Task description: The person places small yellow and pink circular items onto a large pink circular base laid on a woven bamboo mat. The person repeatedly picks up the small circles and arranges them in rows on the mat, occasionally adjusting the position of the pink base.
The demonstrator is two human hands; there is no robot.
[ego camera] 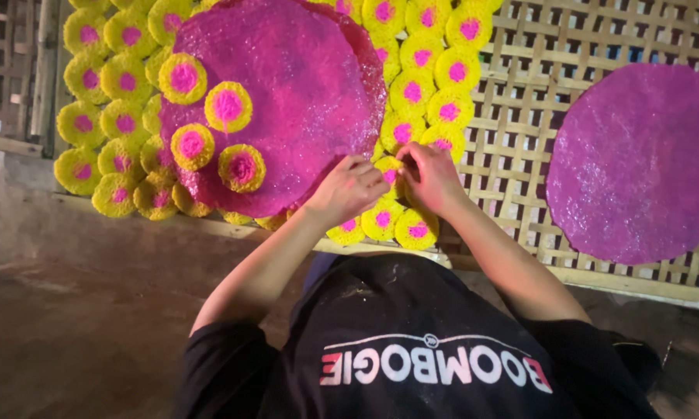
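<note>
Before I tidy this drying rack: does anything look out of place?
Yes. Four small yellow discs lie on top of the big pink sheet, not in rows on the bamboo lattice. Both hands meet at one disc.

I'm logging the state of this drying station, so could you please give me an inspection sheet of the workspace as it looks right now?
Surface: woven bamboo lattice rack, laid flat over a brown floor.
Job's things: small yellow disc with pink centre, pinched between both hands; many like discs in rows around it.
Clutter: large magenta round sheet lying over the discs, four yellow discs on top of it; second magenta sheet on the bare lattice to the right.
Grippers: left hand and right hand meet at the disc, fingers closed on it.
Cables: nothing seen.
Surroundings: dim; the person's black shirt fills the lower frame.
</note>
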